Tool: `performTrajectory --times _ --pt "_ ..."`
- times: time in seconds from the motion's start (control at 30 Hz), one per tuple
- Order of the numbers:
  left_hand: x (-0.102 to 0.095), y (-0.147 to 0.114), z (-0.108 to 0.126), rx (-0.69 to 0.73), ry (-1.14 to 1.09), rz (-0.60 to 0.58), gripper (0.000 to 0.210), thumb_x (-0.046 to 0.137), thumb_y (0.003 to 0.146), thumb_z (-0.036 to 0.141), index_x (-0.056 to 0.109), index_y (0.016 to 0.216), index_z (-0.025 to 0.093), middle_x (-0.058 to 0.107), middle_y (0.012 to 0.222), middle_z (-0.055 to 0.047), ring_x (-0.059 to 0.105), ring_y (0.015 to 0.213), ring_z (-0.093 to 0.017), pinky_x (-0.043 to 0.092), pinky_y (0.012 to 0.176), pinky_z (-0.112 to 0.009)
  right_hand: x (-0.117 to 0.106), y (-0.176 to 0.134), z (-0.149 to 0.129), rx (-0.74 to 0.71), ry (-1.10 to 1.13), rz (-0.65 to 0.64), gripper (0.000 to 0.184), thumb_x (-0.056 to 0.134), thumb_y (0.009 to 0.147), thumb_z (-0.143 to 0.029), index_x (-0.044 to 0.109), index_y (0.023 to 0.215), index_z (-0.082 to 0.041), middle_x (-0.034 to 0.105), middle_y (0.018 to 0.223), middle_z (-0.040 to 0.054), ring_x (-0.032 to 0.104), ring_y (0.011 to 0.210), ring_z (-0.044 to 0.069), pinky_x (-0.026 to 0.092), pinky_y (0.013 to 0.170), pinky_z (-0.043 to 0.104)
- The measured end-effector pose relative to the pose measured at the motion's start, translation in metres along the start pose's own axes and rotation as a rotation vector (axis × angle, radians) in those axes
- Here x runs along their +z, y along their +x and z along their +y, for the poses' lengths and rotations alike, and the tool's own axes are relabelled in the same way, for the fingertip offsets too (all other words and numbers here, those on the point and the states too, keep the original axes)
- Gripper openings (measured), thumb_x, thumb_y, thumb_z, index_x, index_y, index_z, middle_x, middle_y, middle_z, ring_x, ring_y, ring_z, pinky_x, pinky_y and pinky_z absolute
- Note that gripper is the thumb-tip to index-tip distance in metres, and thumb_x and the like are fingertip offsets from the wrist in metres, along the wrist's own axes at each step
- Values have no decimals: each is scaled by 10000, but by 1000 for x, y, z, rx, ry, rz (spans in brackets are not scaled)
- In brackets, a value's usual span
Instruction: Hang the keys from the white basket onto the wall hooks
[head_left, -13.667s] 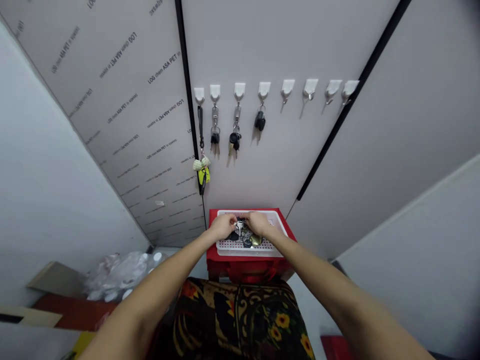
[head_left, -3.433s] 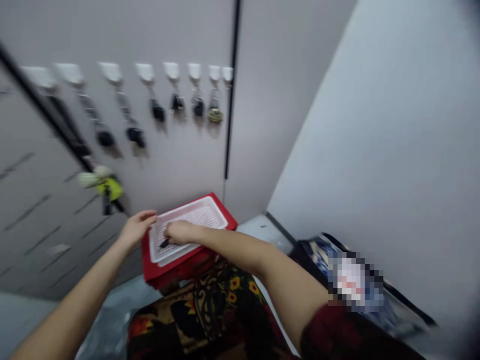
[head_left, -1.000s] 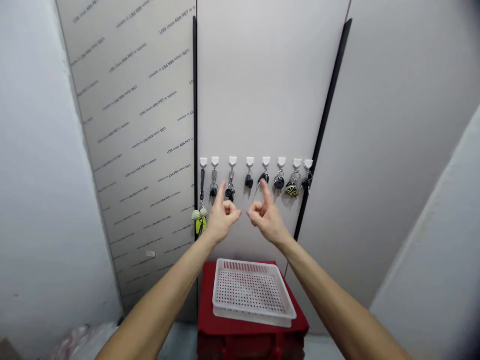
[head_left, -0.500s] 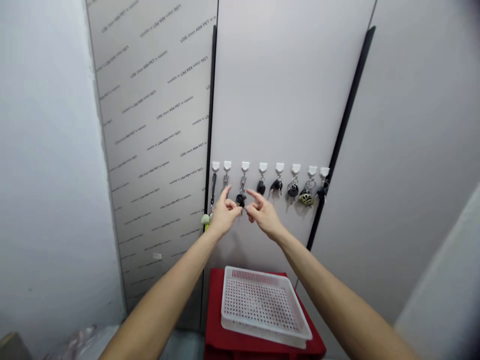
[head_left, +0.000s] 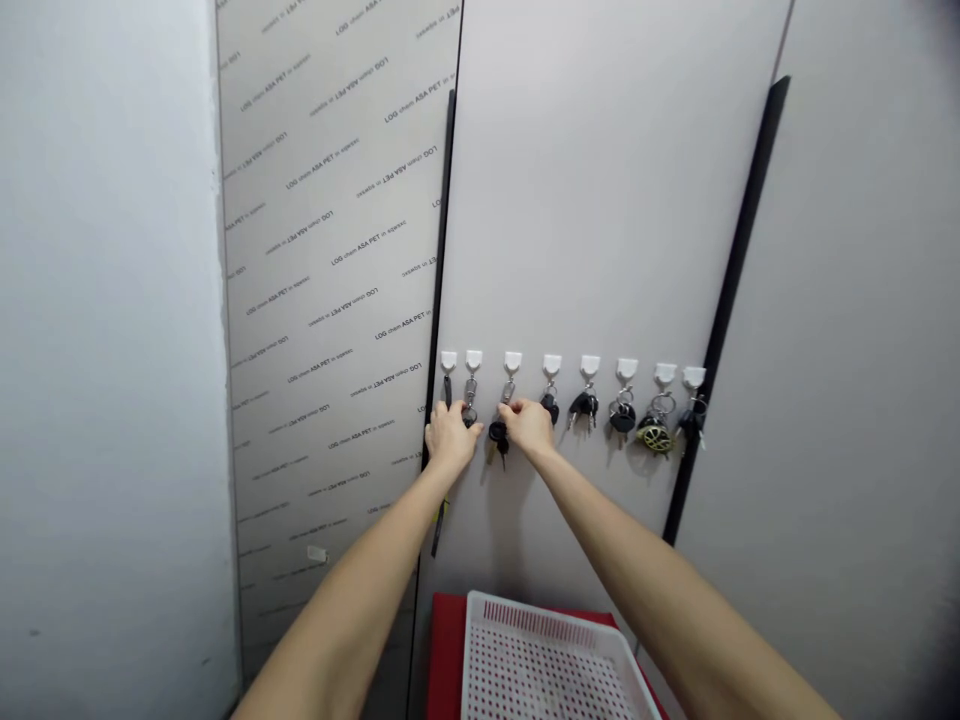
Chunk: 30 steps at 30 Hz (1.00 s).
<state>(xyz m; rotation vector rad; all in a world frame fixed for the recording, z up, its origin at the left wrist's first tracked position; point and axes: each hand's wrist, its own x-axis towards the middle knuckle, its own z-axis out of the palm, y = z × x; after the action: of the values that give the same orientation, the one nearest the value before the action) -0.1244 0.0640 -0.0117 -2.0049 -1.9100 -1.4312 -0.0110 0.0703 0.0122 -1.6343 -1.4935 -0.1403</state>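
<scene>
Several bunches of keys hang in a row from small white hooks on a pale cabinet door. My left hand (head_left: 450, 438) is closed at the second key ring (head_left: 470, 413) from the left, whose lower part it hides. It also covers part of the black strap (head_left: 447, 388) on the first hook. My right hand (head_left: 529, 426) pinches the ring of the third bunch of keys (head_left: 498, 434), just under its metal clip (head_left: 508, 391). Black key heads and thin blades dangle below those fingertips. The third hook (head_left: 513, 361) still bears that bunch.
Farther right hang more keys, one bunch with a round gold-coloured pendant (head_left: 655, 436). Black vertical handle strips (head_left: 735, 270) edge the door. Below stands a white perforated plastic basket (head_left: 474, 640) on a red box (head_left: 445, 650). A printed panel (head_left: 330, 300) lies left.
My left hand has moved up to the second key ring, and my right hand has closed on the third ring. The view has shifted, so hooks and basket appear lower and farther right.
</scene>
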Motion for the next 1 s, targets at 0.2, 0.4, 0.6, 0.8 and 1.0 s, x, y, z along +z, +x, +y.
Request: performTrajectory --times 0.2,0.4,0.6,0.8,1.0 --pt "5 6 2 -37 111 3 269 421 649 345 486 854 183 445 906 -70 463 815 -174 354 636 -261 -7 5 -4 -39 0 46 250 376 608 -338 547 550 -164 564 537 37 487 533 119 319 473 192" --pt "-14 19 2 73 68 35 280 318 701 346 547 734 188 523 775 -58 489 686 -141 323 551 -217 -31 16 -12 -98 92 40 246 370 606 -333 534 570 -152 543 532 21 470 501 103 320 461 185" --pt "-58 47 14 101 -48 122 336 311 691 363 558 646 140 540 615 -40 456 563 -105 276 488 -191 -48 19 -21 -157 186 -25 218 382 611 -303 520 573 -139 524 520 11 474 486 90 333 458 178" --pt "-65 42 25 159 -320 70 315 358 656 364 530 564 117 435 454 21 377 458 -66 246 442 -169 -60 -13 -5 -212 166 -228 171 421 592 -280 494 547 -133 499 478 -3 460 446 76 322 439 171" --pt "-26 -14 26 172 -488 -107 299 367 642 369 494 537 119 358 415 48 328 419 -50 227 419 -165 -57 -70 43 -189 105 -539 160 408 599 -266 466 524 -138 456 408 -25 403 390 58 272 389 156"
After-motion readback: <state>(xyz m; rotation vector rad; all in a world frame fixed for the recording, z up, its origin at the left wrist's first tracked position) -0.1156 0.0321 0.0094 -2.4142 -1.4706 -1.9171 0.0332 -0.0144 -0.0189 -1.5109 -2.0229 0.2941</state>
